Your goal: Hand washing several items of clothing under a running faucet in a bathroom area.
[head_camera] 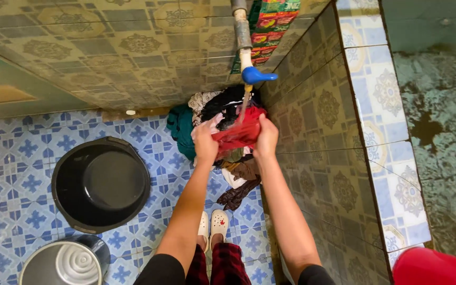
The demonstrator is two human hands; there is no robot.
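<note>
Both my hands hold a wet red cloth [237,135] stretched between them under a blue tap [254,75], from which water runs onto the cloth. My left hand [205,142] grips its left end, my right hand [266,138] its right end. Below the cloth lies a heap of clothes [207,113] in dark, teal and brown colours on the blue patterned floor [22,158].
A large black basin [100,183] stands on the floor to the left. A metal pot with a lid [64,262] is at the bottom left. A tiled water tank wall [376,105] runs along the right, with a red container [434,266] at its corner.
</note>
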